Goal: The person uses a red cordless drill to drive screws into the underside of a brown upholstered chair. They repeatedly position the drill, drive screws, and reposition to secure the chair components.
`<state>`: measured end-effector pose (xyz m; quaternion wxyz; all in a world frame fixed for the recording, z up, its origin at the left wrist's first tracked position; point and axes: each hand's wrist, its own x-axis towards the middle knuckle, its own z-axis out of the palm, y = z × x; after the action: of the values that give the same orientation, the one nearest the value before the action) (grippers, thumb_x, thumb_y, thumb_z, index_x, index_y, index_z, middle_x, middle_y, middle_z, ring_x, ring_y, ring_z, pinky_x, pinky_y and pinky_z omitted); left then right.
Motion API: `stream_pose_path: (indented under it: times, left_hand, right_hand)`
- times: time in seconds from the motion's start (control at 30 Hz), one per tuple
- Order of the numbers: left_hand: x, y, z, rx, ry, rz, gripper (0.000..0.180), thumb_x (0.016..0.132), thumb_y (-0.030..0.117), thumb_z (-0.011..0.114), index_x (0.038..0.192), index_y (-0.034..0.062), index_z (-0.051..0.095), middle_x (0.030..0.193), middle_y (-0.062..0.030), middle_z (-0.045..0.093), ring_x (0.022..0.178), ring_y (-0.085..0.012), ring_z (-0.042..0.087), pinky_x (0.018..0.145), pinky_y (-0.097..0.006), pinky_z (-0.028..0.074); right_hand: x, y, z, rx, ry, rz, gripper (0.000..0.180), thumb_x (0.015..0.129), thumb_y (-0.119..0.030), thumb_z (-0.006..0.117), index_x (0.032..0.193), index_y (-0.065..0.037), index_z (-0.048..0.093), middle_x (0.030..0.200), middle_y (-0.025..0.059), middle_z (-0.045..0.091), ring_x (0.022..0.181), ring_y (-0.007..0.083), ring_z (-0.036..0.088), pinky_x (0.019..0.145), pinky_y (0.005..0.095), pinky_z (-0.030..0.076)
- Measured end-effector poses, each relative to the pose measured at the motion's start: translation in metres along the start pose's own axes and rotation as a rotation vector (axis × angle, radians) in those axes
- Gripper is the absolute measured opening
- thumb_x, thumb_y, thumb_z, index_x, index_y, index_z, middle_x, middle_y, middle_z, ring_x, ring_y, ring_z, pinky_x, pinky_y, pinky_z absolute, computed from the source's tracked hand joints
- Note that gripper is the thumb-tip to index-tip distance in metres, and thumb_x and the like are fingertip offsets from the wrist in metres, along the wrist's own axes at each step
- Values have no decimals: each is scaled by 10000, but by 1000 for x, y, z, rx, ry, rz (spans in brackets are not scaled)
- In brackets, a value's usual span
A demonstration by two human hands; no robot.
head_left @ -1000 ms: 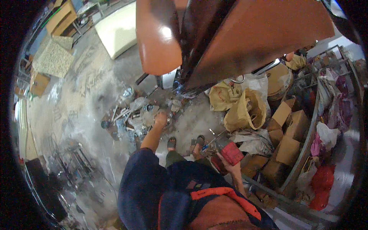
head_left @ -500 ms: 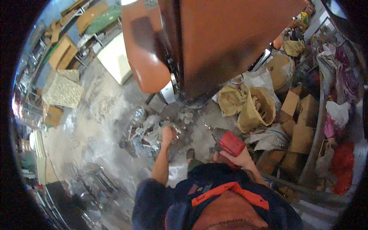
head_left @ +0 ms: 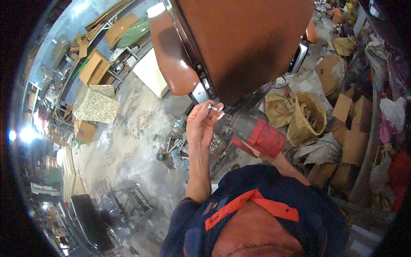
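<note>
My right hand (head_left: 255, 152) grips a red and grey cordless drill (head_left: 266, 138) by its handle, its nose pointing to the upper left. My left hand (head_left: 203, 125) is raised at the drill's tip, with thumb and fingers pinching a small shiny metal screw (head_left: 216, 109) in line with the bit. Just beyond both hands stands a large brown padded piece of furniture (head_left: 252, 38), with a brown armrest (head_left: 176, 70) and a metal bracket (head_left: 199, 92) at its lower left. Below my left forearm, loose metal hardware (head_left: 174, 145) is scattered on the floor.
To the right are an open yellowish sack (head_left: 306, 122), cardboard boxes (head_left: 351, 147) and a grey plastic bag (head_left: 319, 150). A white panel (head_left: 150, 75) and a speckled foam block (head_left: 96, 105) lie at the left. Black metal frames (head_left: 132, 205) sit at lower left.
My left hand has come up from the hardware on the floor to the drill's tip, now pinching a screw. The drill has shifted slightly right and up. The view has shifted.
</note>
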<state>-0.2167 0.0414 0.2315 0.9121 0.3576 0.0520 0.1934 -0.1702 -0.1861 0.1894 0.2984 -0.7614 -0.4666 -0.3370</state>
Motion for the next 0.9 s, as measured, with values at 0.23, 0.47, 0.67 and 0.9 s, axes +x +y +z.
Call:
stream_pose_path:
  times: [0.23,0.47,0.67,0.9]
  left_hand:
    - [-17,2,6,-159,-13,-69,189,995,159,616,1060,-17,632,1066,-141,692,985,-290,705,794,-388,620]
    - [-21,-5,-2,-80,46,-75,181,997,170,619,1057,0,627,1065,-120,677,1007,-297,690,793,-370,616]
    - [-29,-7,-2,-45,-11,-97,192,995,180,625,1043,-6,637,1062,-117,676,981,-292,692,805,-366,609]
    - [-38,-12,-5,23,-58,-94,189,993,174,625,1043,-8,638,1083,-135,678,964,-293,698,793,-379,609]
  right_hand:
    - [-65,-1,42,486,-244,414,609,798,-464,727,1337,-251,538,1329,7,602,1258,279,529,1077,512,340]
    - [-53,-3,44,124,102,38,280,812,-426,783,853,-196,631,786,50,589,629,270,566,508,392,423]
    - [-97,-10,61,326,-17,139,499,721,-341,825,1171,-240,635,1141,35,676,1096,319,615,974,509,425]
    - [-114,-25,58,187,-163,271,462,756,-369,799,1172,-253,635,1125,26,683,1089,318,621,968,503,431]
